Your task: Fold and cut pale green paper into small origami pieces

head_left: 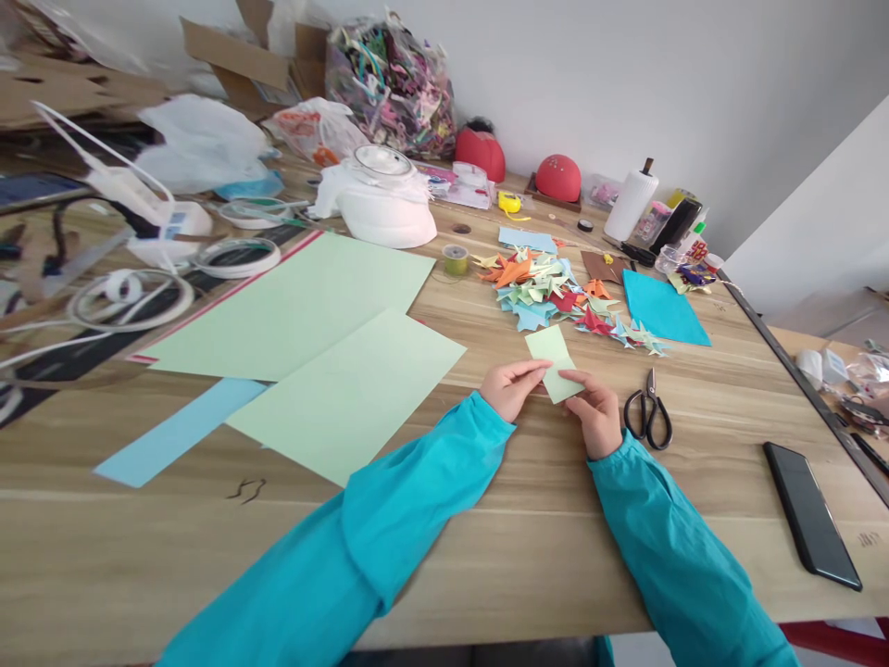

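Between left hand [515,387] and right hand [595,412], fingers pinched closed on its opposite edges, sat a creased pale-green paper slip [551,346]. Probably light, crisp, easily dented; edges looked best to hold.

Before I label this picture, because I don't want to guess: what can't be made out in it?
Head view, small green paper: left hand and right hand cover parts of its edges.
Head view, light blue strip: one end hidden under large green sheets.
Head view, flat dark device: cut off by the left edge.
Head view, right-side table mark: too small to read.
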Demonstrator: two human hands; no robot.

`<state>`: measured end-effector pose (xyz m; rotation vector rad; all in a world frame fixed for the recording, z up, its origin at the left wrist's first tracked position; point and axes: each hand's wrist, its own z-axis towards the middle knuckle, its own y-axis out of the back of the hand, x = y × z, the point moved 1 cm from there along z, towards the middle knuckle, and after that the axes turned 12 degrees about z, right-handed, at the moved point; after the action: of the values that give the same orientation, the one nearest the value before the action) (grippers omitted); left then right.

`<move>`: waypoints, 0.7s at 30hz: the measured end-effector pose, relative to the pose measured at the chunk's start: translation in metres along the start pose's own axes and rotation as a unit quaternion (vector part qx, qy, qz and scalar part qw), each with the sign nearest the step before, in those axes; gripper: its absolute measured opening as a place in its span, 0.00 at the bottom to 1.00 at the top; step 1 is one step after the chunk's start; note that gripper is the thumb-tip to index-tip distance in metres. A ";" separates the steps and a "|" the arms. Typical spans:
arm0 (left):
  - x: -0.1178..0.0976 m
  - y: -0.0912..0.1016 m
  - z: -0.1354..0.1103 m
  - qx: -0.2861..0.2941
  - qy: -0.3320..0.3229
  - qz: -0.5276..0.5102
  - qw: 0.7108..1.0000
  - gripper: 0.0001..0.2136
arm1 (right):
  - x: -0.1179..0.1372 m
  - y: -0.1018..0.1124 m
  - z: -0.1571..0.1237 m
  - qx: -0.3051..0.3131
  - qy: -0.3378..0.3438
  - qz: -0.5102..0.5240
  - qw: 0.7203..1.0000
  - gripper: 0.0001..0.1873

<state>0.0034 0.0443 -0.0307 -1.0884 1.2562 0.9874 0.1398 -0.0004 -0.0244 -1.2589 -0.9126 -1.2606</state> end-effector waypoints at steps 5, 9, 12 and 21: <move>0.000 0.000 0.002 -0.011 0.014 -0.038 0.999 0.17 | -0.008 0.001 0.000 0.035 0.062 -0.052 0.996 0.20; -0.002 0.000 0.001 -0.014 0.007 -0.028 0.999 0.16 | -0.008 0.000 0.000 0.039 0.102 -0.107 0.988 0.16; -0.003 0.000 0.001 -0.011 0.004 -0.027 1.000 0.16 | -0.005 -0.002 0.000 0.027 0.096 -0.097 0.990 0.13; -0.005 -0.002 -0.004 -0.003 -0.013 -0.013 1.000 0.14 | 0.004 -0.001 0.002 -0.030 0.084 -0.063 0.994 0.09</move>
<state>0.0043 0.0402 -0.0253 -1.0904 1.2173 0.9825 0.1396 0.0007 -0.0205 -1.1367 -0.8477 -1.4804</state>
